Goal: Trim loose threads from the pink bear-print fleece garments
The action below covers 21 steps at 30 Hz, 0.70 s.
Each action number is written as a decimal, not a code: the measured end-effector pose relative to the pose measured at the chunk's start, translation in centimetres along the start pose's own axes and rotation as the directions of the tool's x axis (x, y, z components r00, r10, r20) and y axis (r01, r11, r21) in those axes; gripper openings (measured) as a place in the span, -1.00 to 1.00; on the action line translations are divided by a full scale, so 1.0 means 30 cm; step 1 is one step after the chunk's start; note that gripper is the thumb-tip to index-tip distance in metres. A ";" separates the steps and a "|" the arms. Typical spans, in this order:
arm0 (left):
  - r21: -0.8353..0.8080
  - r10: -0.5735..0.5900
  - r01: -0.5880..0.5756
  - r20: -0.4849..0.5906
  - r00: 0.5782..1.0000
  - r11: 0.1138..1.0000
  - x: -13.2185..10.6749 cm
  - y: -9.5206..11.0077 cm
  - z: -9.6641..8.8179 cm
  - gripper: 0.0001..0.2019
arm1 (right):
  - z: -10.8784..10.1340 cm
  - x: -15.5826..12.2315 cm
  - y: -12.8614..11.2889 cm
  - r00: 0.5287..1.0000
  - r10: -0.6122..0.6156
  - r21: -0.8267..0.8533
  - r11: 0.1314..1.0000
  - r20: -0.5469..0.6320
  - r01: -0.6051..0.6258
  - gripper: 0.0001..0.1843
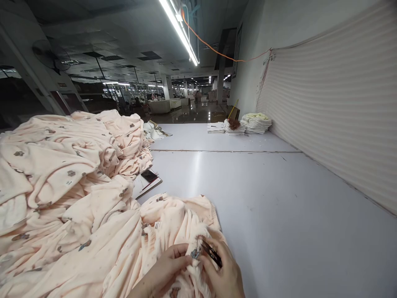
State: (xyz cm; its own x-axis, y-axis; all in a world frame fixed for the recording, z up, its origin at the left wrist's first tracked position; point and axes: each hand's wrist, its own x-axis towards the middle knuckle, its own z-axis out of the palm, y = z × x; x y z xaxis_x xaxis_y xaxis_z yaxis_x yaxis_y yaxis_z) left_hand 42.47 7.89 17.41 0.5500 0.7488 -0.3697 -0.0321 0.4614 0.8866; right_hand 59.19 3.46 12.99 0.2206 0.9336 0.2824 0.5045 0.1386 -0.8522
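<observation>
A pale pink fleece garment (176, 219) with small printed motifs lies bunched at the table's near edge. Pinching a fold of it between thumb and fingers is my left hand (169, 265). My right hand (225, 269) is closed around dark thread snips (212, 253), whose tip is against the fabric close to my left fingers. Part of the snips is hidden by my right fingers. A small white label (157, 225) shows on the garment.
A large heap of similar pink garments (62, 165) covers the left side. Beyond it lie a notebook (149, 188) and a dark phone (149, 176). Paper stacks (256, 123) stand at the far end of the white table (279, 198). A striped sheet (335, 103) hangs at right.
</observation>
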 end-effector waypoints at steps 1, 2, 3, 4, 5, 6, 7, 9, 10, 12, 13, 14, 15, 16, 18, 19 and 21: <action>0.023 0.006 -0.006 0.010 1.000 1.000 0.001 -0.005 -0.002 -0.71 | 0.010 0.001 -0.006 0.999 -0.034 -0.011 0.999 0.007 0.034 -0.65; 0.050 0.016 -0.017 0.019 1.000 0.999 0.003 -0.010 -0.004 -0.73 | 0.023 0.003 -0.014 0.997 -0.069 -0.026 0.997 0.026 0.070 -0.63; 0.082 0.029 -0.031 0.026 0.999 0.996 0.005 -0.015 -0.006 -0.75 | 0.036 0.006 -0.021 0.994 -0.095 -0.029 0.995 0.056 0.097 -0.64; 0.121 0.044 -0.047 0.024 0.999 0.992 0.007 -0.019 -0.009 -0.78 | 0.048 0.008 -0.026 0.990 -0.109 -0.018 0.994 0.084 0.111 -0.69; 0.167 0.063 -0.064 0.007 0.998 0.984 0.009 -0.023 -0.011 -0.81 | 0.057 0.011 -0.029 0.988 -0.109 0.007 0.994 0.108 0.109 -0.76; 0.222 0.088 -0.080 -0.024 0.996 0.972 0.011 -0.026 -0.014 -0.83 | 0.062 0.011 -0.028 0.986 -0.098 0.047 0.995 0.135 0.093 -0.84; 0.283 0.121 -0.096 -0.072 0.990 0.954 0.013 -0.030 -0.016 -0.85 | 0.061 0.010 -0.023 0.982 -0.084 0.091 0.993 0.167 0.069 -0.87; 0.409 0.211 -0.118 -0.191 0.959 0.905 0.015 -0.038 -0.016 -0.86 | 0.041 0.002 -0.010 0.969 -0.050 0.155 0.988 0.243 0.013 -0.74; 0.463 0.262 -0.123 -0.248 0.933 0.878 0.014 -0.043 -0.014 -0.85 | 0.023 -0.002 -0.005 0.962 -0.024 0.165 0.986 0.273 -0.023 -0.69; 0.542 0.343 -0.121 -0.330 0.880 0.832 0.012 -0.055 -0.007 -0.83 | -0.021 -0.005 -0.006 0.961 0.017 0.179 0.981 0.278 -0.069 -0.75; 0.572 0.379 -0.119 -0.361 0.852 0.812 0.011 -0.060 -0.003 -0.82 | -0.043 -0.002 -0.015 0.968 0.022 0.182 0.981 0.250 -0.069 -0.81; 0.597 0.416 -0.120 -0.387 0.823 0.793 0.009 -0.065 0.001 -0.82 | -0.061 0.004 -0.030 0.976 0.015 0.182 0.982 0.215 -0.055 -0.81; 0.618 0.458 -0.128 -0.412 0.788 0.776 0.009 -0.068 0.004 -0.84 | -0.073 0.012 -0.049 0.984 -0.003 0.178 0.984 0.180 -0.029 -0.77; 0.627 0.495 -0.139 -0.438 0.751 0.766 0.008 -0.070 0.006 -0.85 | -0.079 0.023 -0.072 0.988 -0.026 0.165 0.986 0.153 0.000 -0.73; 0.586 0.514 -0.170 -0.489 0.705 0.792 0.007 -0.068 0.010 -0.87 | -0.066 0.047 -0.120 0.988 -0.051 0.103 0.994 0.145 0.037 -0.70; 0.527 0.483 -0.184 -0.511 0.711 0.829 0.006 -0.064 0.012 -0.88 | -0.051 0.057 -0.141 0.986 -0.059 0.054 0.997 0.157 0.051 -0.70; 0.357 0.355 -0.178 -0.530 0.770 0.917 -0.003 -0.049 0.015 -0.88 | -0.015 0.072 -0.166 0.979 -0.075 -0.037 0.996 0.191 0.084 -0.74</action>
State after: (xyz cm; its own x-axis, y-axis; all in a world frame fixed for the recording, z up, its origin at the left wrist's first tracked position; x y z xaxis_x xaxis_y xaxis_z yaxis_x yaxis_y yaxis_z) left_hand 42.85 6.93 16.28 -0.0307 0.9927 -0.1170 0.1705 0.1206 0.9780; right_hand 57.51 4.64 18.03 0.0186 0.9663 0.2566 0.5518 0.2041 -0.8086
